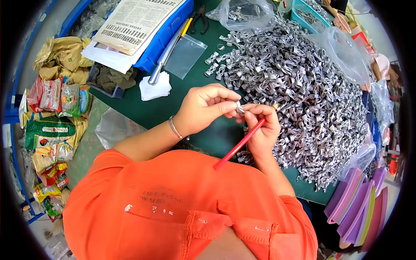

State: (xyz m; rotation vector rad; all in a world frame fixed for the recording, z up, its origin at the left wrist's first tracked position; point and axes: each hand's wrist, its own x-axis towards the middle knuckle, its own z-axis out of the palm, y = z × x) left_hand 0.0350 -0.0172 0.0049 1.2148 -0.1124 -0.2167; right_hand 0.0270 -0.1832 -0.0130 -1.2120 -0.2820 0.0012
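A metal piece (239, 108), shiny and perhaps ring-shaped, is sitting between my fingers (223, 108): my left hand (199, 108) and right hand (263, 128) are both pinching it, the right also clasping one smooth red stick (239, 144). Right of my fingers, countless looped grey parts (303, 91) are crowding one green table (156, 111); ahead, one pair of pliers (199, 19) is lying.

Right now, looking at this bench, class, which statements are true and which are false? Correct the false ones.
1. The right hand holds a red stick. True.
2. The left hand lies flat on the green table. False: it pinches a small metal piece.
3. Printed paper lies on the blue bin. True.
4. The heap of metal parts is on the person's left. False: it lies mainly on the right.
5. The pliers are beside the purple sheets. False: they lie near the blue bin.
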